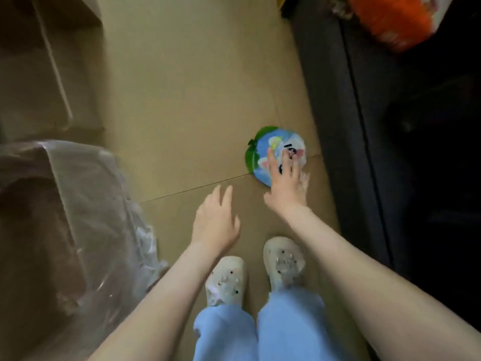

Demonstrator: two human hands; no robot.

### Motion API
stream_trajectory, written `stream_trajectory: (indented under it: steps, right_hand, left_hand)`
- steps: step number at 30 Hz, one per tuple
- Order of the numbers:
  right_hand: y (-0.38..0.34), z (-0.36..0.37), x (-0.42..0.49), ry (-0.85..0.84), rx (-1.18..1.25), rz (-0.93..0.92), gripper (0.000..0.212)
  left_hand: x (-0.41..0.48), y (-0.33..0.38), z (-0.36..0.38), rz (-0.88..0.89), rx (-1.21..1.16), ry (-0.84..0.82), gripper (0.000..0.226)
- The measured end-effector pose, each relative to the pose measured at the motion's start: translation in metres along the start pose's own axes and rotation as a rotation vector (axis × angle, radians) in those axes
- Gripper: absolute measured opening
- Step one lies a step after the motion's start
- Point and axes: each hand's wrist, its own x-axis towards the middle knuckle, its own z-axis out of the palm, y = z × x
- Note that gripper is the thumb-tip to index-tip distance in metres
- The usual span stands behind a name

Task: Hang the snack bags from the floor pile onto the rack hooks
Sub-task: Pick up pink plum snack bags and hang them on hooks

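A round blue snack bag point(263, 152) with a green leafy edge and a white cartoon print lies on the tan floor beside a dark rack base. My right hand point(286, 183) reaches down over it with fingers spread and straight, fingertips over the bag's near right part; whether they touch it I cannot tell. My left hand point(217, 217) hovers lower left of the bag, fingers relaxed and holding nothing. No rack hooks show in this view.
The dark rack base point(346, 126) runs along the right side, with an orange package point(390, 19) at the top right. Cardboard boxes point(39, 61) and a clear plastic-wrapped box point(65, 217) stand on the left. My two white shoes point(260, 269) stand just below the hands.
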Motion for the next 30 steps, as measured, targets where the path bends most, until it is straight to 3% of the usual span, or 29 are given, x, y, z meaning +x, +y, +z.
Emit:
stream_trajectory:
  steps: [5,10,13,15,17,22,24,27,29,30]
  right_hand:
    - [0.017,0.069,0.099,-0.082,0.002,0.069,0.103]
    - [0.027,0.066,0.097,0.133,-0.017,-0.037,0.087]
    - [0.033,0.032,0.071,0.146,0.421,-0.005,0.066]
    - [0.025,-0.009,0.036,0.099,0.843,0.071,0.043]
    - [0.016,-0.059,-0.015,0.008,1.189,0.125,0.032]
    - [0.004,-0.207,-0.173,-0.346,1.848,0.227,0.038]
    - [0.000,-0.272,-0.233,-0.419,2.017,0.181,0.036]
    - [-0.001,-0.353,-0.323,-0.277,2.093,0.058,0.032]
    - [0.006,-0.389,-0.379,-0.026,1.996,0.042,0.027]
    - [0.011,-0.405,-0.404,0.117,1.938,0.068,0.034]
  left_hand:
    - [0.075,-0.025,0.073,-0.063,-0.115,0.015,0.060]
    - [0.078,-0.010,0.085,-0.167,-0.563,0.090,0.054]
    - [0.051,0.008,0.056,-0.197,-0.802,0.062,0.057]
    - [0.026,0.021,0.023,-0.182,-0.914,0.016,0.060]
    - [-0.003,0.035,-0.025,-0.142,-0.967,-0.014,0.062]
    - [-0.083,0.069,-0.187,0.053,-1.014,-0.120,0.063]
    - [-0.121,0.086,-0.249,0.154,-0.982,-0.182,0.067]
    - [-0.186,0.117,-0.334,0.293,-0.892,-0.239,0.069]
    - [-0.231,0.139,-0.379,0.357,-0.803,-0.265,0.070]
    - [-0.251,0.149,-0.399,0.399,-0.747,-0.282,0.071]
